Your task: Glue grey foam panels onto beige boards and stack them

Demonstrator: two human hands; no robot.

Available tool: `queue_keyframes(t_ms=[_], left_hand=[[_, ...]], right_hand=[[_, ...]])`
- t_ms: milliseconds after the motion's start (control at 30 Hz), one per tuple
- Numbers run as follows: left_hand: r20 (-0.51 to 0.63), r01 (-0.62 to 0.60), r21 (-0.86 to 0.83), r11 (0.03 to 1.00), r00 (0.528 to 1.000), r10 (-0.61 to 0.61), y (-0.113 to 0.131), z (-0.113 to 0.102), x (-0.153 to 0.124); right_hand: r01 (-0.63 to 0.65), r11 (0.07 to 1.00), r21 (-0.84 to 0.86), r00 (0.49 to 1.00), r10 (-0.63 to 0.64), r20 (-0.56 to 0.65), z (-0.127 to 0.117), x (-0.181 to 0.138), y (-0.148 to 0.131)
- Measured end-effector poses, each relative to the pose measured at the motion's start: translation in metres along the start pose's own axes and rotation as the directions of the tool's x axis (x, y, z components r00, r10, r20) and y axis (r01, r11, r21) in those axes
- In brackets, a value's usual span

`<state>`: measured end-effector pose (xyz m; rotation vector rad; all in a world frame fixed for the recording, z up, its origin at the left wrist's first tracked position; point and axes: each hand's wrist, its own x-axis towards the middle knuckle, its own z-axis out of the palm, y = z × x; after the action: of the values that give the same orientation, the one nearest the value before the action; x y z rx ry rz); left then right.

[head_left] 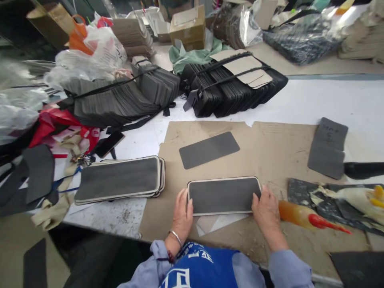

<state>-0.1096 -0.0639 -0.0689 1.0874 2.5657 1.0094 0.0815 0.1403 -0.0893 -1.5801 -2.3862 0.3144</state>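
Note:
A dark grey rectangular panel with rounded corners and a pale border (225,196) lies flat on the cardboard in front of me. My left hand (182,212) grips its left end, thumb on top. At the opposite end, my right hand (266,206) holds the edge with the thumb over the grey face. Just beyond it rests a loose plain grey piece (209,150), tilted slightly. To the left is a stack of similar pale-bordered panels (118,179). Beside my right hand lies an amber bottle with a red nozzle (295,212).
Brown cardboard (276,148) covers the work area. Strapped bundles of black pieces (222,90) and grey pieces (114,102) stand behind. A phone (109,144) lies near the stack. On the right are a marked grey piece (327,148) and a black handle (363,170).

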Motion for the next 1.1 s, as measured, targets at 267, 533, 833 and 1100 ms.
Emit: queue_keyframes(t_ms=[267,533,833,1100], left_hand=[[0.242,0.589,-0.505,0.631,0.798,-0.552,-0.015,-0.007,0.027],[0.385,0.618,-0.522,0.588,0.786,-0.484,-0.018,-0.025,0.037],[0.493,0.646,-0.51,0.569,0.761,-0.422,-0.012,-0.027,0.034],[0.429,0.613,-0.522,0.592,0.789,-0.439,-0.017,-0.016,0.031]], right_hand=[[-0.271,0.921,0.279,0.961,0.244,0.126,-0.005,0.019,0.01],[-0.388,0.724,0.57,0.912,0.215,0.348,-0.013,0.003,0.02],[-0.526,0.499,0.689,0.838,0.166,0.52,-0.024,-0.025,0.015],[-0.539,0.538,0.648,0.835,0.241,0.495,-0.016,-0.037,0.022]])
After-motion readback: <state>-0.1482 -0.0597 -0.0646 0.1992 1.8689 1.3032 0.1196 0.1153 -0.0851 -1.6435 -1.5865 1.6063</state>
